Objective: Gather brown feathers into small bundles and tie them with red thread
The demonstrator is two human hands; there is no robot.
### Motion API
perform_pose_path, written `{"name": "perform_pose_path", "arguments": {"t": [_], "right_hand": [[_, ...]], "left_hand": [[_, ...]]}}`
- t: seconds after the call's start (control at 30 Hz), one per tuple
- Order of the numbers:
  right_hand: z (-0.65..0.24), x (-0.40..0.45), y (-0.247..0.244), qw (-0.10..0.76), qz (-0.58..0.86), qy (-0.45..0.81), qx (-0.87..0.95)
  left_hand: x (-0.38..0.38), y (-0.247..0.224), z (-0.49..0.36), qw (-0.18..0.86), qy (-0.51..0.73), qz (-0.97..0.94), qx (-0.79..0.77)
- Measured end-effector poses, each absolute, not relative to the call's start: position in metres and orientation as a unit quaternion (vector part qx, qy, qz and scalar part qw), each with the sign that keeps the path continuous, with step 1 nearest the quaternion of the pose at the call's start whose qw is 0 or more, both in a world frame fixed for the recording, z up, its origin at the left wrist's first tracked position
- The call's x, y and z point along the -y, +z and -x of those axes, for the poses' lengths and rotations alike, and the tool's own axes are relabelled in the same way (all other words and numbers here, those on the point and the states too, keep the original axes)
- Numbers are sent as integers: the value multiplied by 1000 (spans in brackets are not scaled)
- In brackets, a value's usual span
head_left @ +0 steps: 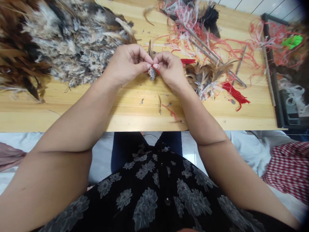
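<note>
Pine tabletop [135, 109] under the work: the left hand [126, 64] and right hand [170, 69] meet in a tight pinch, their fingertips [146, 66] grasping a small grey feather tuft [152, 73] and a red thread [154, 69], which keeps the short quills bunched. Just right lie a loose feather bundle [202, 79] and red yarn [235, 93], with wooden sticks [205, 48] among red-and-white plastic strips [185, 19] beyond, while a large feather heap [77, 42] sits within reach on the left
</note>
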State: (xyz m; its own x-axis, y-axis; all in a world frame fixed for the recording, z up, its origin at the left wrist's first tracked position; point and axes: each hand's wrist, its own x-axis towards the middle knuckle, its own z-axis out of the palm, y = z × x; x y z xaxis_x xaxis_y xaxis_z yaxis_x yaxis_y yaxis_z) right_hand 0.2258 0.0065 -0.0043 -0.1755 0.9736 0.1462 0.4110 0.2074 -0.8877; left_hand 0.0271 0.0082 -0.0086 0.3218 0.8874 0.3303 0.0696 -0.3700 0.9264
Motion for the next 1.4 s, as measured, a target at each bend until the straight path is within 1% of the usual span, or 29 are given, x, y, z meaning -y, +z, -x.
{"name": "perform_pose_path", "arguments": {"t": [0.13, 0.23, 0.33, 0.53, 0.67, 0.9, 1.07, 1.23, 1.4], "right_hand": [[-224, 5, 12, 373, 526, 324, 693], [-222, 9, 20, 355, 536, 300, 705], [-221, 9, 21, 349, 539, 293, 708], [-219, 9, 17, 356, 536, 288, 709], [-220, 8, 16, 357, 542, 307, 697], [-222, 0, 5, 383, 524, 391, 653], [-219, 2, 9, 400, 542, 410, 615], [-221, 2, 10, 412, 540, 405, 613], [-227, -7, -5, 400, 527, 357, 659]], "left_hand": [[-13, -16, -29, 390, 487, -694, -359], [-15, -18, -30, 373, 492, -697, -364], [-11, -15, -33, 349, 489, -709, -369], [4, -5, -34, 253, 450, -739, -433], [4, -6, -33, 263, 434, -734, -451], [3, -7, -34, 263, 433, -729, -460], [3, -5, -31, 268, 441, -729, -449], [-3, -11, -31, 285, 449, -731, -428], [-3, -12, -31, 281, 431, -741, -432]]}}
